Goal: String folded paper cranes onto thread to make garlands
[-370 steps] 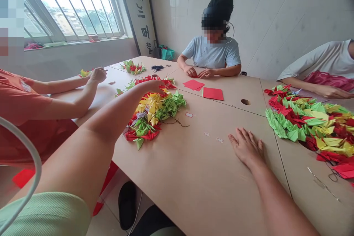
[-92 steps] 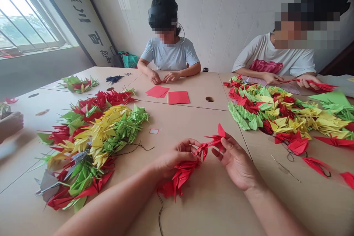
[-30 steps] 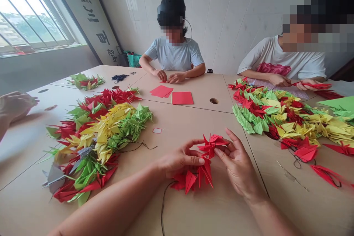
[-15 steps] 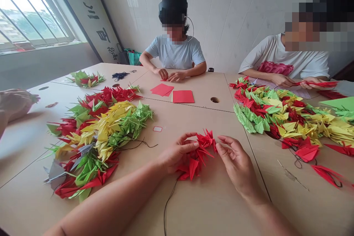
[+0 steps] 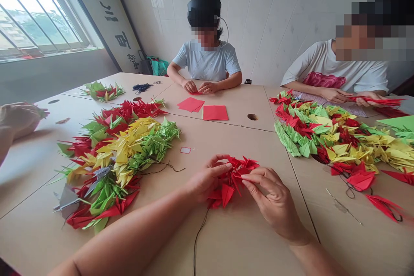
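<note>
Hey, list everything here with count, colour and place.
paper cluster: one, red, in hands
large paper heaps: two, multicoloured, left and right
small paper heap: one, multicoloured, far left
flat paper: two piles, red, centre
loose paper: at least two, red, right
thin rod: one, silvery, right
cord tangle: one, dark, far left
table: one, tan, beneath
co-workers: two, shirts blue and white, beyond
co-worker's hand: at least one, left edge
window: one, barred, upper left
panel: one, pale, beside window
bag: one, teal, behind table
left hand: one, gripping cluster
right hand: one, pinching cluster

Bare left hand (image 5: 207, 180), bare right hand (image 5: 274, 200), bare forearms (image 5: 139, 233), a thin crease (image 5: 76, 267) across the left forearm
</note>
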Available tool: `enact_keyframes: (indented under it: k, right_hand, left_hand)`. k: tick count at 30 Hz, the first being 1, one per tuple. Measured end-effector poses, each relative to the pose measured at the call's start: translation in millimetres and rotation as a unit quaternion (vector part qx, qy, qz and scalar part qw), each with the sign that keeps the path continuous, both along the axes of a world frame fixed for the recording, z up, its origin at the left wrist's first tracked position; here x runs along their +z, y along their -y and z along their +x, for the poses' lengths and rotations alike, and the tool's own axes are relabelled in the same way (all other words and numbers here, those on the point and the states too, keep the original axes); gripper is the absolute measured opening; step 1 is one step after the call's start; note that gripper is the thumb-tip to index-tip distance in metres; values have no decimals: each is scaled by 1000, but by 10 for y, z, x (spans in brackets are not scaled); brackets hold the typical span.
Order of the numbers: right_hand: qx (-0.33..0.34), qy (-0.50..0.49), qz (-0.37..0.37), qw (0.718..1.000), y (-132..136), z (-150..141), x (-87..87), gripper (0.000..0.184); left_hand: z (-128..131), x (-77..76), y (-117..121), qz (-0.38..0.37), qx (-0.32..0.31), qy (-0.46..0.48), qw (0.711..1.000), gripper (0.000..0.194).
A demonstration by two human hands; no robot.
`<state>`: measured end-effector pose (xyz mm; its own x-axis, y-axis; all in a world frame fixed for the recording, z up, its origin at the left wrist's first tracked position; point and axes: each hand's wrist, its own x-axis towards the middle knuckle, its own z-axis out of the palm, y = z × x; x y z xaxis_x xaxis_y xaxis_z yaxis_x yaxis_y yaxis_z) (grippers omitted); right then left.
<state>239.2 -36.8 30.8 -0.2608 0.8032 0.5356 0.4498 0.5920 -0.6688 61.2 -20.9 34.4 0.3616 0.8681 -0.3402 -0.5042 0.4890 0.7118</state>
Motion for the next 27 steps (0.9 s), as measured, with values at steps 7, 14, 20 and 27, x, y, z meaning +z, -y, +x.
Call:
enact_keyframes:
  k: [7, 14, 20, 27]
  right_hand:
    - [2, -7, -42, 999, 31, 10, 21, 11]
    - [-47, -65, -144, 986, -12, 22, -28, 10]
    - [-67, -100, -216, 969, -39, 42, -49, 17]
    - [-113, -82, -207, 968, -79, 62, -37, 19]
  left_hand:
    - [-7, 16, -17, 1, 43, -8, 999, 33]
    - [-2, 32, 61, 41, -39, -22, 998, 61]
    - [-6, 20, 68, 60, -48, -3, 997, 83]
    - [-39, 44, 46, 44, -52, -12, 998, 69]
